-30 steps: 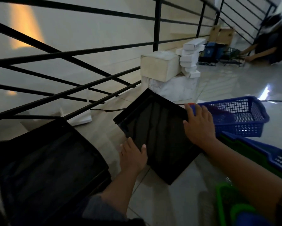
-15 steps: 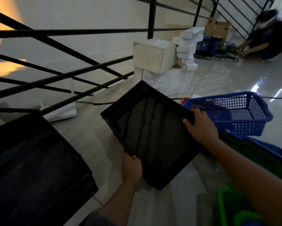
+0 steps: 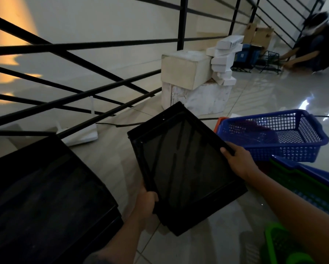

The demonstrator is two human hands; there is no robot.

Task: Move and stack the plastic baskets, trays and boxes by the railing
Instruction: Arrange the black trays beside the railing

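Head view: both hands grip the black tray [image 3: 184,164], left hand [image 3: 147,203] pinching its near edge, right hand [image 3: 238,161] curled over the far one. Tray is tilted, just right of the black stack [image 3: 45,195]. Risk: a one-corner landing could jam it crooked.

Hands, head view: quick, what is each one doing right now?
Left hand: grips the near-left edge of the black tray.
Right hand: grips the same tray's right edge, thumb over the rim.
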